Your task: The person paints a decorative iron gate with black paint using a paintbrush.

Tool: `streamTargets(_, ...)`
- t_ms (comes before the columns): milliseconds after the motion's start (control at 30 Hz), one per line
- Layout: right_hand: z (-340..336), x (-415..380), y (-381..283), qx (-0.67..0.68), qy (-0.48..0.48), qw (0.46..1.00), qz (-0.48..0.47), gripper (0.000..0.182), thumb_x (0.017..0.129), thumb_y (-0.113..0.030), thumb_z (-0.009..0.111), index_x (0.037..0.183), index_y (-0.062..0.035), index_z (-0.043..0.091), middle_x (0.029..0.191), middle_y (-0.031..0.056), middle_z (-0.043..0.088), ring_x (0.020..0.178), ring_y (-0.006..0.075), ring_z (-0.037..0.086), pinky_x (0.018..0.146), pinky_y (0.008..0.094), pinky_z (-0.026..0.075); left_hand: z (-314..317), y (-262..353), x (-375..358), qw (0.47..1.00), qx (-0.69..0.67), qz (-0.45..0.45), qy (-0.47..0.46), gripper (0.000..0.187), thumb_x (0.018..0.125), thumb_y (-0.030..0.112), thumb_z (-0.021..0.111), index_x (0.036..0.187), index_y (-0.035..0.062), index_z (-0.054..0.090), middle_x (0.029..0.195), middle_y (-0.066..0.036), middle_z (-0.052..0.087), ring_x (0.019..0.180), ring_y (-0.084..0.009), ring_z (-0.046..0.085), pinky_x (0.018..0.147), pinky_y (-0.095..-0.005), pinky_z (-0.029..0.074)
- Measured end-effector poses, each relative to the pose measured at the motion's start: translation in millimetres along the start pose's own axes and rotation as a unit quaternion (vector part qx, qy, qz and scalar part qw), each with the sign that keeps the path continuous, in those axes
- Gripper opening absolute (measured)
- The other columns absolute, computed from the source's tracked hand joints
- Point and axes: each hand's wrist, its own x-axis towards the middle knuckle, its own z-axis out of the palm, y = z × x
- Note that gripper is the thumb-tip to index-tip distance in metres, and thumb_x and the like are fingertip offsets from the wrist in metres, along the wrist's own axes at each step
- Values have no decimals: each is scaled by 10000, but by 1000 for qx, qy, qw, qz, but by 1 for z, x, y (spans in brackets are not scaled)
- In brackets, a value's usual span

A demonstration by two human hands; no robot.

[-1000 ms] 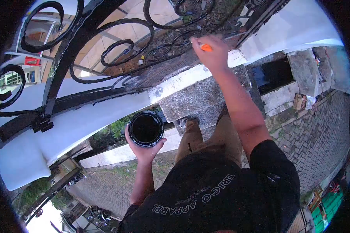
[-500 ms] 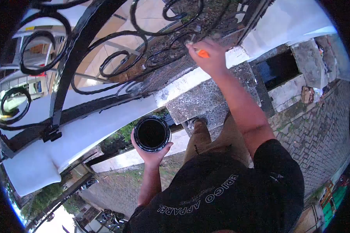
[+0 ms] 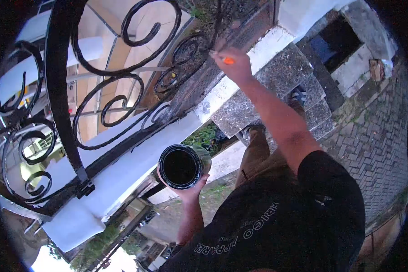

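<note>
My left hand [image 3: 191, 192] is wrapped round an open paint can [image 3: 206, 157] from below and the side. Dark paint shows inside, and its rim is smeared black. My right hand [image 3: 236, 67] is closed on a paintbrush [image 3: 228, 60], of which only a bit of orange handle shows; the bristles are hard to make out. It is stretched out beside the black wrought-iron gate [image 3: 59, 72], close to the smaller scrolls [image 3: 186, 51] at its far end. The gate's curled bars look glossy in places.
A white ledge [image 3: 127, 174] runs under the gate's bottom rail. Pebbled steps [image 3: 276, 75] lie below my right arm, with my feet on them. An open drain [image 3: 335, 43] sits at the upper right, beside block paving [image 3: 371, 145]. Plants [image 3: 203, 138] grow behind the can.
My view has turned and shifted, so the gate looms larger at the left. The can appears slightly further right and more tilted. My right hand stays by the scrolls, still gripping the brush.
</note>
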Motion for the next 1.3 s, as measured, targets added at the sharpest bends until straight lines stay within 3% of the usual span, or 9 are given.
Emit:
streamTargets(200,-19,24,-14,-264,-246,875,-325,156,811,-204,668,956,-152,641,964,37,623,821,243,691,645,354,580,-1,-4,3,999,-2,-15,-35,1285,524,318,952,1477,98,120,1404,-166,382,1280,-310,453,1062,-478,408)
streamTargets(233,-17,20,-16,-263,-247,873,-328,156,811,-204,668,956,-152,641,964,37,623,821,243,691,645,354,580,0,-3,1,1000,-5,-15,-24,1281,525,312,951,1475,102,117,1404,-166,380,1271,-312,464,1063,-481,407)
streamTargets(300,-12,7,-18,-313,-446,803,-242,152,815,-161,619,965,-138,617,1038,59,603,911,273,685,660,380,581,4,-1,0,999,-21,-12,-22,1289,522,313,953,1475,103,111,1406,-165,377,1275,-312,459,1068,-481,399)
streamTargets(467,-20,18,-10,-301,-317,824,-361,127,795,-150,635,918,-143,602,937,51,610,731,212,675,542,387,558,1,-5,-8,999,-30,-24,-3,1312,509,326,959,1474,96,100,1409,-161,371,1289,-310,444,1085,-478,373)
streamTargets(800,8,-15,-22,-150,-335,897,-247,55,847,-197,671,878,-161,644,903,38,601,714,276,650,574,388,545,-1,-7,-27,992,-100,-46,58,1290,530,329,954,1476,97,107,1410,-167,368,1286,-321,450,1082,-487,384)
streamTargets(900,11,6,-6,-322,-321,870,-193,56,836,-186,680,879,-160,654,922,49,611,711,286,650,584,400,547,-4,-10,-28,992,-105,-32,57,1289,530,321,955,1477,109,107,1410,-170,368,1290,-322,447,1085,-494,383)
streamTargets(1067,21,-16,-33,-233,-258,896,-278,68,890,-149,552,945,-110,561,955,72,597,769,312,660,630,449,547,-21,-30,-34,990,-118,-53,58,1279,532,334,951,1470,78,121,1405,-173,371,1281,-325,454,1082,-484,386)
streamTargets(1133,32,-22,-29,-265,-343,875,-217,83,869,-140,567,945,-108,576,945,68,590,760,298,658,619,439,545,-30,-36,-33,992,-107,-47,53,1276,535,337,949,1470,70,123,1401,-173,376,1279,-324,454,1079,-481,386)
streamTargets(1300,-8,29,-55,-369,-296,866,-164,146,861,-171,607,1006,-187,625,1102,47,630,827,299,668,668,409,565,-43,-42,-26,994,-87,-24,54,1277,537,348,948,1471,62,126,1391,-172,389,1278,-316,454,1076,-476,381)
